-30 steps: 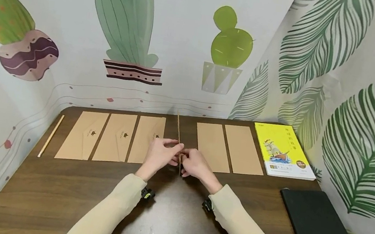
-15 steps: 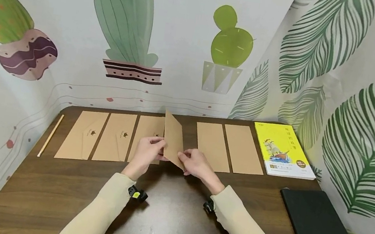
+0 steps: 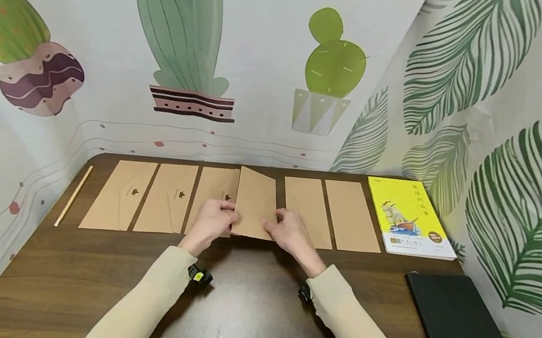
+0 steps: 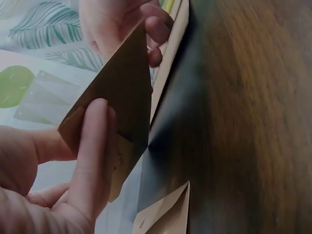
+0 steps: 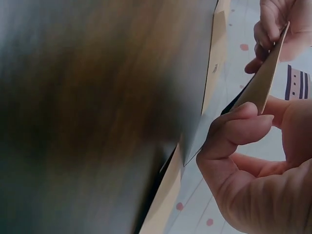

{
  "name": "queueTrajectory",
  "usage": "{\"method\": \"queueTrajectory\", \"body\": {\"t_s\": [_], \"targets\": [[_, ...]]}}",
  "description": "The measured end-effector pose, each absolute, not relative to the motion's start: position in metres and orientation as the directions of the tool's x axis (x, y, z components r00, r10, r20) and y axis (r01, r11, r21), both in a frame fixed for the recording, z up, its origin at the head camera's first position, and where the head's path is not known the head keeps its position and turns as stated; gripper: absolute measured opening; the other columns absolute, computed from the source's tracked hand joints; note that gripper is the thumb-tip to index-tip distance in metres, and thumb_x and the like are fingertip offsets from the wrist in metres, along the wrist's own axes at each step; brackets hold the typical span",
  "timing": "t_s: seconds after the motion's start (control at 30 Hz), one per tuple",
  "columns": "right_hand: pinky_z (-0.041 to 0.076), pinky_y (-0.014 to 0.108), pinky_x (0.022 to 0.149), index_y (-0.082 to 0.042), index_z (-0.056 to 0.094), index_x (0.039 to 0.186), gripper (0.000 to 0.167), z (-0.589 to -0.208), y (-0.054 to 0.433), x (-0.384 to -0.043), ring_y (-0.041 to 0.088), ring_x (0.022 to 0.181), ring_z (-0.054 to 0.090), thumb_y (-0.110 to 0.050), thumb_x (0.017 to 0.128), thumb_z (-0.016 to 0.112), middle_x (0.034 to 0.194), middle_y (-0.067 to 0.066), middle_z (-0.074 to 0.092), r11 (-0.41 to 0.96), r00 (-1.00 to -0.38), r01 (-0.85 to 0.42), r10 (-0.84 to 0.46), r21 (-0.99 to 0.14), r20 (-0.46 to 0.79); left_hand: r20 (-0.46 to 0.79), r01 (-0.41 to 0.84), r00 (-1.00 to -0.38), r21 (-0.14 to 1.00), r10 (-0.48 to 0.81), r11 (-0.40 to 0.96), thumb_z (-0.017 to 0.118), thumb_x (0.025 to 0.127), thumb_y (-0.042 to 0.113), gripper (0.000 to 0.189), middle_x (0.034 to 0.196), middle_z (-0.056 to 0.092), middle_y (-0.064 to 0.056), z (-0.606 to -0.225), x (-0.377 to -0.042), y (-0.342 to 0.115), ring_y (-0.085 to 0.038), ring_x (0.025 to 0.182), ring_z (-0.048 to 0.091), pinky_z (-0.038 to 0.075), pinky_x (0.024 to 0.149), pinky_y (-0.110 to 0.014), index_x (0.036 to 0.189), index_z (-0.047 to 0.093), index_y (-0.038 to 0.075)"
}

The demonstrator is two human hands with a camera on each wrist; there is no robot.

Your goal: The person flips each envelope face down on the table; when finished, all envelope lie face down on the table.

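A kraft-brown envelope is raised off the table between both hands, its plain side toward the head camera. My left hand pinches its left edge; in the left wrist view the fingers lie along the envelope's dark underside. At the lower right corner, my right hand pinches it between thumb and fingers, as the right wrist view also shows on the envelope. To the left lie three brown envelopes, including one partly covered by the left hand, with flaps and crown prints. Two plain ones, including one, lie to the right.
A pencil lies at the table's left. Beyond the right-hand envelopes is a yellow book with a ship on its cover. A flat black rectangular item lies near the right edge. Patterned cloth hangs behind the table.
The held envelope was edge-on to the head camera and has turned, so its plain face shows. My left hand moved left; the right hand shifted slightly right. The other envelopes stayed put.
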State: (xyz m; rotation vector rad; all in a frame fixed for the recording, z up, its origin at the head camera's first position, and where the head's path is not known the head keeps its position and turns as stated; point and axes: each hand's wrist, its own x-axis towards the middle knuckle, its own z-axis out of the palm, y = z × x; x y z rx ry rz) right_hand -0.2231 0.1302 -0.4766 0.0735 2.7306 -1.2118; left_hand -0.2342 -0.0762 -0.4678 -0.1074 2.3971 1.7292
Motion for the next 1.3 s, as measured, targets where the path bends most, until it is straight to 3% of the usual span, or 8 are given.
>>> {"method": "queueTrajectory", "body": {"t_s": [0.2, 0.37, 0.43, 0.57, 0.67, 0.8, 0.93, 1.3], "targets": [[0.05, 0.052, 0.123, 0.0, 0.065, 0.147, 0.058, -0.477, 0.131, -0.227, 0.037, 0.15, 0.058, -0.037, 0.103, 0.073, 0.155, 0.022, 0.063, 0.712, -0.983, 0.133, 0.004, -0.689, -0.186, -0.208, -0.165, -0.977, 0.875, 0.045, 0.455, 0.074, 0.091, 0.004, 0.042, 0.121, 0.078, -0.027, -0.469, -0.241, -0.071, -0.018, 0.068, 0.076, 0.068, 0.066, -0.033, 0.13, 0.072, -0.011], [0.054, 0.053, 0.117, 0.005, 0.067, 0.142, 0.058, -0.499, 0.134, -0.241, 0.04, 0.144, 0.062, -0.036, 0.101, 0.074, 0.151, 0.025, 0.066, 0.742, -0.99, 0.082, -0.019, -0.666, -0.143, -0.147, -0.06, -0.987, 0.699, 0.061, 0.712, 0.078, 0.092, 0.016, 0.022, 0.084, 0.082, -0.01, -0.482, -0.253, -0.072, -0.019, 0.063, 0.075, 0.063, 0.074, -0.034, 0.107, 0.082, 0.001], [0.056, 0.053, 0.115, 0.006, 0.068, 0.141, 0.058, -0.514, 0.136, -0.25, 0.04, 0.141, 0.064, -0.036, 0.1, 0.073, 0.149, 0.025, 0.067, 0.766, -0.992, 0.059, -0.028, -0.64, -0.125, -0.14, -0.032, -0.987, 0.649, 0.078, 0.76, 0.075, 0.091, 0.015, 0.013, 0.064, 0.075, -0.003, -0.482, -0.254, -0.071, -0.016, 0.055, 0.069, 0.057, 0.066, -0.031, 0.086, 0.08, 0.005], [0.064, 0.047, 0.095, 0.005, 0.072, 0.131, 0.052, -0.535, 0.139, -0.265, 0.033, 0.114, 0.074, -0.036, 0.099, 0.073, 0.128, 0.021, 0.076, 0.808, -0.991, 0.044, -0.038, -0.587, -0.126, -0.153, -0.023, -0.984, 0.612, 0.09, 0.791, 0.069, 0.087, 0.007, 0.036, 0.042, 0.056, 0.003, -0.475, -0.252, -0.065, -0.012, 0.039, 0.051, 0.038, 0.045, -0.025, 0.053, 0.058, 0.012], [0.06, 0.038, 0.071, 0.002, 0.075, 0.117, 0.041, -0.541, 0.139, -0.271, 0.026, 0.086, 0.067, -0.035, 0.097, 0.074, 0.103, 0.015, 0.075, 0.829, -0.989, 0.05, -0.038, -0.558, -0.145, -0.177, -0.043, -0.981, 0.584, 0.075, 0.811, 0.066, 0.085, 0.002, 0.041, 0.041, 0.054, 0.001, -0.471, -0.249, -0.06, -0.011, 0.037, 0.047, 0.033, 0.042, -0.023, 0.049, 0.05, 0.014], [0.053, 0.032, 0.058, -0.005, 0.073, 0.098, 0.027, -0.54, 0.138, -0.274, 0.021, 0.071, 0.062, -0.031, 0.097, 0.076, 0.085, 0.008, 0.068, 0.836, -0.982, 0.087, -0.018, -0.542, -0.186, -0.173, -0.015, -0.98, 0.538, 0.094, 0.843, 0.07, 0.081, 0.005, 0.031, 0.055, 0.065, -0.004, -0.5, -0.267, -0.06, -0.015, 0.044, 0.056, 0.042, 0.043, -0.024, 0.053, 0.058, 0.013], [0.05, 0.031, 0.051, -0.01, 0.067, 0.084, 0.024, -0.541, 0.139, -0.274, 0.017, 0.061, 0.058, -0.029, 0.096, 0.076, 0.074, 0.003, 0.062, 0.845, -0.98, 0.095, -0.014, -0.526, -0.201, -0.126, 0.05, -0.984, 0.485, 0.127, 0.873, 0.076, 0.078, 0.009, 0.023, 0.067, 0.066, -0.004, -0.539, -0.292, -0.061, -0.015, 0.051, 0.057, 0.047, 0.043, -0.027, 0.059, 0.062, 0.014], [0.044, 0.03, 0.048, -0.014, 0.063, 0.074, 0.035, -0.545, 0.141, -0.275, 0.014, 0.056, 0.05, -0.036, 0.094, 0.083, 0.064, -0.003, 0.053, 0.894, -0.992, -0.005, -0.061, -0.448, -0.109, -0.005, 0.167, -0.982, 0.43, 0.187, 0.887, 0.076, 0.078, 0.004, 0.036, 0.074, 0.064, -0.005, -0.544, -0.29, -0.057, -0.017, 0.059, 0.051, 0.044, 0.044, -0.027, 0.054, 0.053, 0.017]]}}
